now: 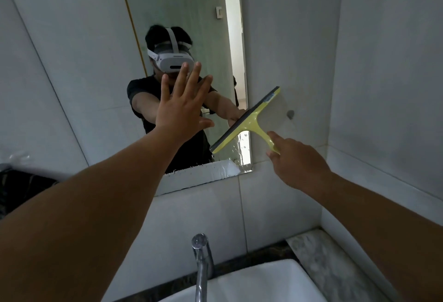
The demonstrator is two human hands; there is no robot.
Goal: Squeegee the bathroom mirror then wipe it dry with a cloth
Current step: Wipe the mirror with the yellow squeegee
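White tiled walls [287,38], basin [263,282], chrome tap [201,265]

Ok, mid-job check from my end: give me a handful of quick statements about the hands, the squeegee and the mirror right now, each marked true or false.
1. The right hand grips the yellow squeegee by its handle. True.
2. The left hand is holding a cloth. False: it is open and empty, fingers spread in front of the mirror.
3. The squeegee blade lies level across the top of the mirror. False: it is tilted, at the mirror's lower right edge, partly over the wall tile.
4. Water droplets show along the mirror's bottom edge. True.
5. The faucet is running. False: no water is seen coming from it.
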